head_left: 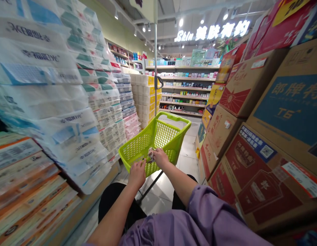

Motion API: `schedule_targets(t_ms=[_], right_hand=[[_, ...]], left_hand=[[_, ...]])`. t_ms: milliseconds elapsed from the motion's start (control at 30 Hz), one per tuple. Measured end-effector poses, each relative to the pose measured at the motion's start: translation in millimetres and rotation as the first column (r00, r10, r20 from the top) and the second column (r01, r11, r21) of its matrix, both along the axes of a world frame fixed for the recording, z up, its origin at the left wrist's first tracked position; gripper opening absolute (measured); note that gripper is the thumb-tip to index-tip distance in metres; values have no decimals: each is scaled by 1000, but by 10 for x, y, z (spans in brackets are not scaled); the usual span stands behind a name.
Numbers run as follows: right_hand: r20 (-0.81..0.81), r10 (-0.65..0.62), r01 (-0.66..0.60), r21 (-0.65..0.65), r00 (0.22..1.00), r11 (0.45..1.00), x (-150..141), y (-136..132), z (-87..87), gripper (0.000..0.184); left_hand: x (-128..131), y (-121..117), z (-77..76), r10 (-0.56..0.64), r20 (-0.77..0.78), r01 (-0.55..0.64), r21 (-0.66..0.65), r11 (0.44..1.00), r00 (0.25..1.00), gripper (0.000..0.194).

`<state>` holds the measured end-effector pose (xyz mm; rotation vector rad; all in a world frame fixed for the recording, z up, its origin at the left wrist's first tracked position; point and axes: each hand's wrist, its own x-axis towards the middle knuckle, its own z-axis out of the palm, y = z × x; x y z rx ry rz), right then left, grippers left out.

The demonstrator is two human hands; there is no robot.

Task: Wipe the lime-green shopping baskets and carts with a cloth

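Observation:
In front of me stands a lime-green shopping basket [126, 154] on a cart frame, with latticed walls and a handle bar at its far end. My right hand [160, 157] is closed on a small crumpled cloth [151, 154], pale with dark marks, at the basket's near side. My left hand [138, 172] is just to the left and a little lower, at the near edge of the basket. Its fingers are bent and drawn together; what they pinch, if anything, is too small to make out. I see no goods inside the basket.
Tall stacks of tissue packs [71, 116] line the left side. Liquor cartons [250, 177] are piled on the right. A metal pole [156, 51] rises behind the basket. Beyond are shelves [184, 89] of small goods. White floor tiles [187, 147] run between the stacks.

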<state>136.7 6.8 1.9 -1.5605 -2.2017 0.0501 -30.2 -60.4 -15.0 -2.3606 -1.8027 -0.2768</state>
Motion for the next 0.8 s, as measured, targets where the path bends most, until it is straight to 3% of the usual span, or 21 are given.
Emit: schedule_targets(t_ms=[200, 333, 467, 600, 800], right_hand=[[29, -154, 157, -154, 988, 975, 295, 37, 120, 22], [74, -201, 212, -204, 977, 956, 384, 30, 190, 22], [110, -168, 189, -225, 980, 956, 398, -181, 184, 10], [131, -116, 140, -199, 985, 970, 459, -456, 166, 13], [181, -147, 186, -221, 972, 957, 617, -550, 245, 13]], left_hand=[[151, -29, -197, -177, 136, 183, -28, 983, 975, 56], [352, -58, -196, -287, 159, 302, -76, 950, 945, 60], [402, -58, -183, -368, 146, 383, -87, 920, 918, 51], [168, 14, -212, -279, 79, 282, -33, 959, 957, 41], [-283, 99, -181, 42, -12, -41, 77, 996, 999, 45]])
